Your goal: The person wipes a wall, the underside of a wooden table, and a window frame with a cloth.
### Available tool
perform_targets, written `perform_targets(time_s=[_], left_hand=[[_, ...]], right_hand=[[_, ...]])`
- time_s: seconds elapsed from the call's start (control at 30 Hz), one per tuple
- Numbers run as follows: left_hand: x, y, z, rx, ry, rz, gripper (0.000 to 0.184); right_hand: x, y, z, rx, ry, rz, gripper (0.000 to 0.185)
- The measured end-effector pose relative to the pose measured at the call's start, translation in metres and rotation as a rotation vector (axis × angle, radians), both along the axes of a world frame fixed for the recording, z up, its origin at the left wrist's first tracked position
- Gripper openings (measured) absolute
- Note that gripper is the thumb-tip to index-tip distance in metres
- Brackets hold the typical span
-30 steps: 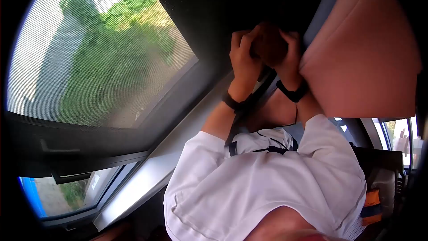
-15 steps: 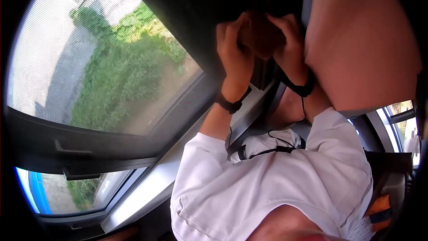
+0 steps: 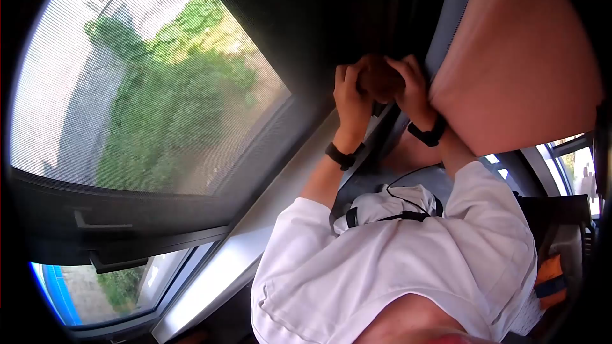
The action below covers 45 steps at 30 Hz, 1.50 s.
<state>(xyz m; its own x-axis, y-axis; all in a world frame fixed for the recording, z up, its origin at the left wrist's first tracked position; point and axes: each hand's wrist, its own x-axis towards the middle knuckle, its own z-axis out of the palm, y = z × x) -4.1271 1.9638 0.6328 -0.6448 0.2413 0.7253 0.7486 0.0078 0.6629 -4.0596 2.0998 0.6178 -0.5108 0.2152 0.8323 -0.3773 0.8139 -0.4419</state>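
My left hand (image 3: 353, 102) and my right hand (image 3: 414, 89) are raised in front of me, close together. Between them is a dark brown rounded object (image 3: 381, 80); its kind is hard to make out in the shadow. The fingers of both hands curl around its sides. Each wrist wears a black band, the left band (image 3: 345, 157) and the right band (image 3: 428, 132). A bunched white cloth item (image 3: 392, 207) with black straps and a thin black cord lies against my white shirt (image 3: 395, 258).
To the left is a large window (image 3: 172, 95) behind a mesh shade, with greenery outside. A pale sill (image 3: 210, 274) runs along it. A large smooth surface (image 3: 519, 70) that I cannot identify stands close on the right, beside a grey stitched edge (image 3: 454, 22).
Both hands have come lower in the view, nearer my body, with the brown object still between them. The view itself has shifted slightly.
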Motion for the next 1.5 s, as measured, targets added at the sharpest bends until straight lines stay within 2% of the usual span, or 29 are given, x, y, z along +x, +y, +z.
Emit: perform_targets(time_s=[0.07, 0.17, 0.27, 0.37, 0.5, 0.6, 0.63, 0.7, 0.73, 0.77, 0.83, 0.93, 0.97, 1.03, 1.07, 1.2, 1.27, 1.43, 1.5], left_hand=[[0.0, 0.001, -0.004, 0.013, -0.002, -0.003, 0.044], [0.006, -0.003, -0.024, -0.045, -0.063, 0.006, 0.039], [0.016, -0.023, -0.056, -0.277, -0.197, -0.024, 0.033], [0.04, -0.052, -0.094, -0.464, -0.282, -0.053, 0.028], [0.084, -0.09, -0.146, -0.575, -0.166, -0.01, 0.02], [0.128, -0.107, -0.132, -0.49, -0.449, 0.101, 0.014], [0.136, -0.113, -0.133, -0.479, -0.458, 0.17, 0.015], [0.162, -0.111, -0.137, -0.457, -0.497, 0.291, 0.017], [0.181, -0.101, -0.129, -0.418, -0.519, 0.263, 0.021], [0.202, -0.09, -0.112, -0.387, -0.539, 0.235, 0.025], [0.238, -0.068, -0.112, -0.372, -0.567, 0.171, 0.034], [0.282, -0.026, -0.121, -0.439, -0.611, 0.038, 0.045], [0.291, -0.009, -0.123, -0.457, -0.625, -0.021, 0.046], [0.315, 0.024, -0.133, -0.498, -0.66, -0.142, 0.049], [0.319, 0.036, -0.166, -0.616, -0.58, -0.212, 0.051], [0.33, 0.113, -0.159, -0.565, -0.425, -0.274, 0.058], [0.326, 0.155, -0.15, -0.538, -0.344, -0.31, 0.063], [0.316, 0.254, -0.084, -0.328, -0.083, -0.43, 0.074], [0.314, 0.288, -0.059, -0.218, -0.012, -0.489, 0.075]], right_hand=[[0.005, -0.005, 0.009, -0.005, -0.009, -0.005, 0.065], [0.012, -0.005, -0.006, -0.001, -0.088, -0.025, 0.056], [0.024, 0.001, -0.046, -0.117, -0.329, 0.105, 0.046], [0.042, 0.011, -0.07, -0.379, -0.816, 0.467, 0.038], [0.037, 0.009, -0.081, -0.146, -1.014, 0.872, 0.026], [0.042, -0.006, -0.086, -0.055, -0.981, 0.992, 0.027], [0.041, -0.012, -0.085, -0.013, -0.959, 1.025, 0.029], [0.073, -0.023, -0.066, 0.157, -0.822, 0.88, 0.032], [0.101, -0.027, -0.04, 0.093, -0.945, 0.831, 0.036], [0.132, -0.025, -0.025, 0.192, -1.005, 0.64, 0.039], [0.178, -0.007, -0.025, 0.031, -1.036, 0.723, 0.041], [0.241, 0.04, -0.049, -0.365, -1.001, 0.819, 0.041], [0.257, 0.06, -0.076, -0.354, -0.857, 0.802, 0.04], [0.289, 0.108, -0.1, -0.278, -0.863, 0.718, 0.043], [0.303, 0.13, -0.107, -0.24, -0.87, 0.673, 0.044], [0.35, 0.189, -0.099, -0.262, -0.802, 0.357, 0.046], [0.362, 0.208, -0.093, -0.291, -0.647, 0.186, 0.047], [0.37, 0.246, -0.061, -0.317, -0.399, -0.216, 0.056], [0.37, 0.269, -0.046, -0.209, -0.209, -0.338, 0.056]])
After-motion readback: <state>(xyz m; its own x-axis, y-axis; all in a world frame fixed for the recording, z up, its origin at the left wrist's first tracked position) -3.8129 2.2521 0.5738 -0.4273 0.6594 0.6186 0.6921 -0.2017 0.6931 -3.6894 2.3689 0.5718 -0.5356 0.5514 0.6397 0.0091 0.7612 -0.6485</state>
